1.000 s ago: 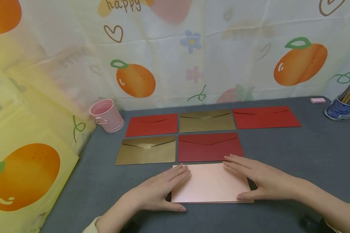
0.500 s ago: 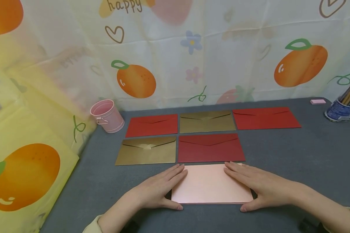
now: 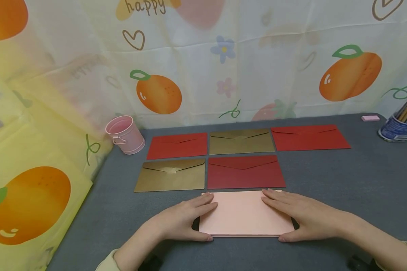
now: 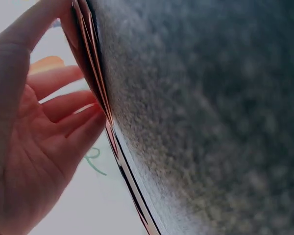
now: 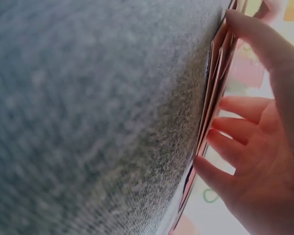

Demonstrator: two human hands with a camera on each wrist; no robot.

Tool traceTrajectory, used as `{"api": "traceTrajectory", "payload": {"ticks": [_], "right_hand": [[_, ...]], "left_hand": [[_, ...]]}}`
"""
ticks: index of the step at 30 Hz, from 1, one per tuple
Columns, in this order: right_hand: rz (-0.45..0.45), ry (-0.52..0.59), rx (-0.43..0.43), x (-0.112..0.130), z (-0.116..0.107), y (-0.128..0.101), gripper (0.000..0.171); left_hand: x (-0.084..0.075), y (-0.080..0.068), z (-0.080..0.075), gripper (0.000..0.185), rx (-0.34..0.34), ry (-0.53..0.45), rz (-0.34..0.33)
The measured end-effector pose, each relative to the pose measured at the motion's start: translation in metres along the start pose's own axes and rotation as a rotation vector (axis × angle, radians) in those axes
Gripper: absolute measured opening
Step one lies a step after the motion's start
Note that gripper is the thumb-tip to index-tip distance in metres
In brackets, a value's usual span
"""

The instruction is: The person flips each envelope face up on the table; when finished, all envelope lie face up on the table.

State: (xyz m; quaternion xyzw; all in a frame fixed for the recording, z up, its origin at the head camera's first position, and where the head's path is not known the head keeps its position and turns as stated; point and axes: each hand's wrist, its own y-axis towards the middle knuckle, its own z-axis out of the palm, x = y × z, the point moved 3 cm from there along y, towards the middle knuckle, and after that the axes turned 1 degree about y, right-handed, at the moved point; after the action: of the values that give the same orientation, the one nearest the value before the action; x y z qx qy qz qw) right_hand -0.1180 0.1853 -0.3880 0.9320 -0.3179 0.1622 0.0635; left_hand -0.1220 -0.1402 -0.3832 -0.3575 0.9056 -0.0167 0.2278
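Note:
A small stack of pale pink envelopes or folded cards (image 3: 242, 214) lies flat near the front of the table. My left hand (image 3: 181, 219) spans its left end, thumb at the near corner and fingers reaching over the top. At the right end, my right hand (image 3: 306, 215) lies much the same way, its thumb at the near edge. The left wrist view shows the layered edges (image 4: 90, 54) beside extended fingers (image 4: 71, 105). Slightly spread layers (image 5: 215, 73) show in the right wrist view too, with the right thumb (image 5: 255, 36) at one end.
Beyond the stack lie a gold envelope (image 3: 169, 182), a dark red envelope (image 3: 245, 178), and a back row of red, gold and red ones (image 3: 242, 145). A pink bucket (image 3: 125, 135) stands back left. A pencil cup (image 3: 398, 128) and pink eraser (image 3: 370, 118) are back right.
My right hand has drawn slightly nearer, off the dark red envelope, its thumb shifting from the stack's top to its near edge. The stack's edges line up more evenly. My left hand has barely moved.

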Motion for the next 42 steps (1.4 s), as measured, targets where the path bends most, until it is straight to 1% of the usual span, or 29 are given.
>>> {"api": "traceTrajectory", "payload": {"ticks": [2,5,7,8,10,13,15,17,19,21,22,25,28,29,30,32,33,37,40,42], "right_hand": [[-0.006,0.007,-0.015,0.000,-0.002,0.000,0.083],[-0.007,0.032,-0.040,-0.002,-0.006,-0.001,0.075],[-0.013,0.054,-0.080,-0.003,-0.008,-0.001,0.067],[-0.031,0.066,-0.112,-0.004,-0.010,-0.001,0.062],[-0.074,0.086,-0.193,-0.005,-0.013,0.000,0.054],[-0.158,0.130,-0.313,-0.006,-0.016,0.002,0.046],[-0.200,0.166,-0.373,-0.008,-0.017,0.003,0.044],[-0.230,0.197,-0.407,-0.010,-0.019,0.005,0.045],[-0.247,0.216,-0.439,-0.012,-0.020,0.006,0.048],[-0.253,0.216,-0.472,-0.014,-0.022,0.007,0.051],[-0.258,0.217,-0.490,-0.014,-0.022,0.007,0.050],[-0.261,0.214,-0.548,-0.013,-0.027,0.008,0.031],[-0.264,0.235,-0.591,-0.011,-0.032,0.009,0.025],[-0.261,0.245,-0.601,-0.010,-0.033,0.009,0.027],[-0.251,0.258,-0.604,-0.010,-0.034,0.008,0.033],[-0.213,0.283,-0.600,-0.009,-0.036,0.007,0.045],[-0.194,0.291,-0.597,-0.009,-0.037,0.006,0.048],[-0.110,0.298,-0.575,-0.010,-0.037,0.003,0.046],[-0.102,0.301,-0.582,-0.009,-0.036,0.002,0.043],[-0.098,0.301,-0.584,-0.010,-0.035,0.001,0.043]], "left_hand": [[0.001,0.000,-0.002,0.075,-0.013,-0.023,0.014],[0.002,0.000,-0.005,0.064,-0.064,-0.047,0.080],[0.002,0.000,-0.008,0.055,-0.127,-0.047,0.150],[0.003,0.000,-0.010,0.050,-0.167,-0.043,0.191],[0.003,0.000,-0.014,0.042,-0.256,-0.032,0.272],[0.005,0.001,-0.018,0.031,-0.373,-0.047,0.366],[0.007,0.002,-0.021,0.026,-0.432,-0.074,0.416],[0.008,0.003,-0.023,0.021,-0.481,-0.111,0.458],[0.009,0.004,-0.026,0.017,-0.528,-0.122,0.495],[0.009,0.005,-0.028,0.019,-0.563,-0.123,0.505],[0.010,0.006,-0.030,0.021,-0.577,-0.125,0.501],[0.010,0.008,-0.033,0.027,-0.614,-0.129,0.465],[0.009,0.008,-0.035,0.026,-0.646,-0.182,0.423],[0.009,0.008,-0.036,0.025,-0.656,-0.202,0.415],[0.008,0.008,-0.036,0.025,-0.662,-0.224,0.409],[0.007,0.007,-0.037,0.024,-0.668,-0.264,0.408],[0.006,0.007,-0.037,0.024,-0.673,-0.276,0.408],[0.006,0.007,-0.036,0.022,-0.672,-0.327,0.414],[0.007,0.007,-0.033,0.019,-0.659,-0.357,0.401],[0.008,0.007,-0.032,0.017,-0.647,-0.371,0.378]]}}
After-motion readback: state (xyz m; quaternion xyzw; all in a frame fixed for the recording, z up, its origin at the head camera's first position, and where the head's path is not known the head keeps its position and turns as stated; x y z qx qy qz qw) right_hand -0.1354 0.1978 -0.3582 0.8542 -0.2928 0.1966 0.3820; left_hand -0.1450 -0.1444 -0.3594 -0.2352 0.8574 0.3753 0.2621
